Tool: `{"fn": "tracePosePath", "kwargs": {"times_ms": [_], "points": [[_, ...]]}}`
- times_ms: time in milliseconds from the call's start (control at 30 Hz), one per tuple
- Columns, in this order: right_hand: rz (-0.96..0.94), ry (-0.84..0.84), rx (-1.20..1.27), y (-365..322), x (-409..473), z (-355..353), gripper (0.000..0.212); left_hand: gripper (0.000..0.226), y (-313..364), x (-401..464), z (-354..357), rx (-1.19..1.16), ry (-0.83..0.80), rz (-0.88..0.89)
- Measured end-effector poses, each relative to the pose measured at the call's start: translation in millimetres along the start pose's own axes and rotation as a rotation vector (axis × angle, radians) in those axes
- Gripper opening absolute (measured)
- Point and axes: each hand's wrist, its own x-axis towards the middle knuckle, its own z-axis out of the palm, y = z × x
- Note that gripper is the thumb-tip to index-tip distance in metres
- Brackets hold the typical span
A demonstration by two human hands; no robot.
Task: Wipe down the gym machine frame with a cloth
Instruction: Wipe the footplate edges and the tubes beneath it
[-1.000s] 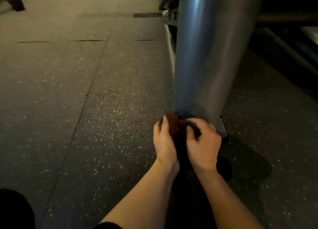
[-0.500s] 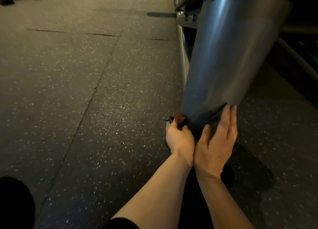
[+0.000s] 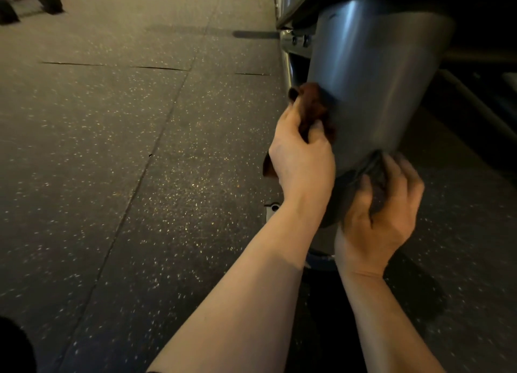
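Your left hand [image 3: 303, 159] grips the reddish-brown cloth [image 3: 313, 108] against the left flank of the grey frame column [image 3: 372, 87], thumb and fingers curled round the bunched fabric so the wad stays between your palm and the metal. That hold makes sense: a loose cloth would slide off a smooth, curved, slanted face like this one, and bunching it gives you a firm pad to press with. A corner of the cloth hangs out below your wrist, near the floor [image 3: 112, 176].

Your right hand [image 3: 380, 204] sits lower, at the underside edge of the column, fingers curled round a darker fold of fabric there. Whether that fold is the other end of the same cloth or a separate piece, you cannot tell in this dim light. It looks as though the cloth is stretched round the tube so both sides are rubbed at once.

Below your hands a metal foot plate [image 3: 272, 209] with a bolt rests on the speckled rubber floor. Higher up, most of the column and the bracket [image 3: 296, 40] above it appear yet to be reached, so judge the job as only partly done.
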Motion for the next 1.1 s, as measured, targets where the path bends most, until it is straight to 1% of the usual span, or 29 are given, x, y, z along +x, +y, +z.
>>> {"fn": "tracePosePath", "kwargs": {"times_ms": [67, 133, 200, 300, 367, 400, 533, 667, 767, 867, 900, 967, 1033, 1100], "points": [[-0.04, 0.004, 0.015, -7, 11, 4, 0.038, 0.043, 1, 2, 3, -0.008, -0.014, 0.046], [-0.032, -0.031, 0.04, -11, 14, 8, 0.041, 0.04, -7, 4, 2, 0.02, -0.016, 0.058], [-0.016, -0.069, 0.06, -12, 10, 9, 0.043, 0.037, -20, 7, -2, 0.052, -0.021, -0.021], [-0.036, -0.095, 0.058, -7, -1, 9, 0.044, 0.032, -32, 11, -7, 0.001, -0.095, -0.236], [-0.049, -0.104, 0.062, -4, -3, 8, 0.044, 0.042, -29, 17, -7, -0.058, -0.108, -0.291], [-0.053, -0.101, 0.063, -4, -2, 7, 0.044, 0.045, -24, 21, -6, -0.071, -0.104, -0.276], [-0.025, -0.081, 0.105, -8, 1, 8, 0.042, 0.041, 9, 37, 3, -0.074, -0.11, -0.083], [0.059, -0.033, 0.197, -21, 5, 8, 0.04, 0.045, 36, 29, 11, -0.034, -0.096, 0.12], [0.119, 0.0, 0.347, -31, 22, 4, 0.034, 0.048, 41, 4, 16, -0.013, -0.084, 0.27], [0.272, -0.002, 0.529, -40, 46, -5, 0.026, 0.053, 41, -18, 24, 0.051, -0.099, 0.418], [0.325, -0.01, 0.59, -42, 51, -7, 0.026, 0.053, 39, -16, 24, 0.073, -0.081, 0.436], [0.368, -0.004, 0.659, -46, 62, -13, 0.025, 0.053, 39, 4, 21, 0.036, 0.007, 0.392], [0.362, -0.021, 0.645, -47, 68, -18, 0.021, 0.049, 42, 34, 18, -0.019, 0.08, 0.232], [0.342, -0.089, 0.635, -49, 70, -19, 0.023, 0.047, 48, 52, 18, 0.014, 0.04, 0.113]]}}
